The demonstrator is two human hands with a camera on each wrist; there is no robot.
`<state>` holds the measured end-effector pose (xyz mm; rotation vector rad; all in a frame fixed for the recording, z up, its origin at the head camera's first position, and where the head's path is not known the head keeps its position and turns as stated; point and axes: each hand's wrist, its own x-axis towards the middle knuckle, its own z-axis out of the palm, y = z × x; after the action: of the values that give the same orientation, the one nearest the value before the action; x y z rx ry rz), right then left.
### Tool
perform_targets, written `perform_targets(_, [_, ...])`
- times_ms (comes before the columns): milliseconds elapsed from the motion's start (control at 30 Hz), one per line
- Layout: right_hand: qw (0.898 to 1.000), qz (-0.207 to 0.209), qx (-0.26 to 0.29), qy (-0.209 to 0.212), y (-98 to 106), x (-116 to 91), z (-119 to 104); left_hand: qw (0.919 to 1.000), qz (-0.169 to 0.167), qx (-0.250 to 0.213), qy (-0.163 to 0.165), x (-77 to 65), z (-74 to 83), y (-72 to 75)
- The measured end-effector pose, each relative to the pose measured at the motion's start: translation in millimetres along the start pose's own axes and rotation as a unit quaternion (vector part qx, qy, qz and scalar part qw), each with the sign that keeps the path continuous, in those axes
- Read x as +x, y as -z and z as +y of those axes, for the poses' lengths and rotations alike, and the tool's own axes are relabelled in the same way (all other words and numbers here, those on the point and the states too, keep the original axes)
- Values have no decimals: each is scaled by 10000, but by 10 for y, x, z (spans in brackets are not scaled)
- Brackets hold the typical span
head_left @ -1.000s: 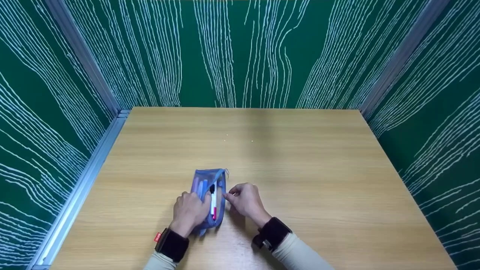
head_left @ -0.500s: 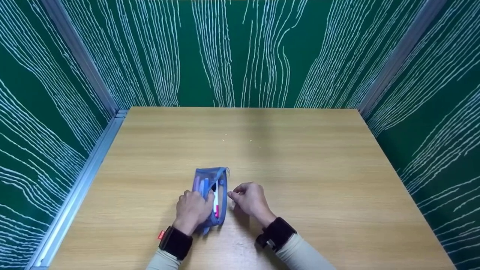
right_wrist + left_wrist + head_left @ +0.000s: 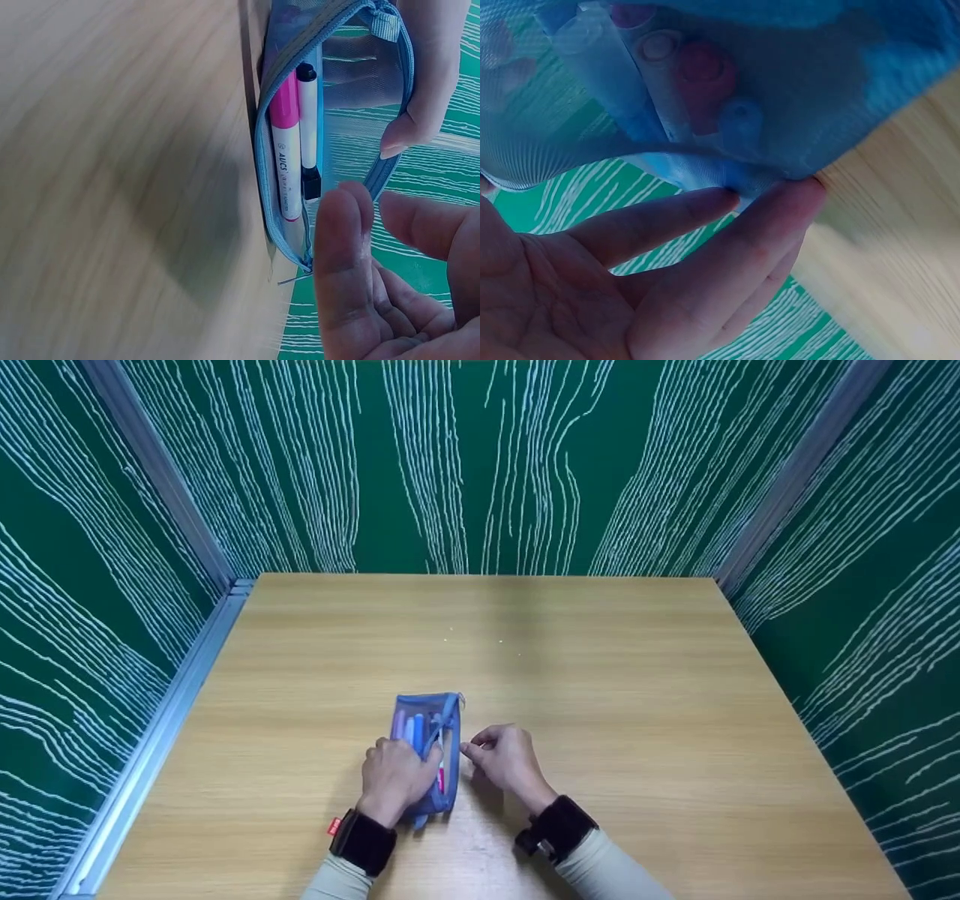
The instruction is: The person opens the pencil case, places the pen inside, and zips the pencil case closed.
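My left hand [image 3: 397, 776] grips a blue mesh pencil case [image 3: 454, 780], thumb over its zipper edge, other fingers along the mesh side. The case's zipped opening faces right and gapes. Inside, in the right wrist view, lie a pink-and-white marker [image 3: 286, 165] and a slimmer white marker with black ends [image 3: 308, 127]. Several blue and purple pens [image 3: 409, 729] show through the mesh. Close to the opening's rim is my right hand [image 3: 510, 757], fingers loosely bent. A gap shows between its thumb and fingertips in the right wrist view, with no object visible there.
The case sits near the front middle of a wooden table [image 3: 637, 697]. A few tiny white specks [image 3: 501, 642] lie farther back. Green walls with white lines [image 3: 480, 472] enclose the back and sides. A metal rail [image 3: 157, 735] runs along the left edge.
My left hand and the pencil case have shifted slightly right, and the case has turned so less of the markers shows from above. My right hand has moved slightly right too.
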<state>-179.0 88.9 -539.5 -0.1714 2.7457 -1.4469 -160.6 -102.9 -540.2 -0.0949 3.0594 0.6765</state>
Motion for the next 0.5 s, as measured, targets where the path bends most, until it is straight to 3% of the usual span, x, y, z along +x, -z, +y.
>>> perform_targets(500, [10000, 27, 43, -78, 56, -21, 50, 9998, 36, 97, 150, -30, 48, -33])
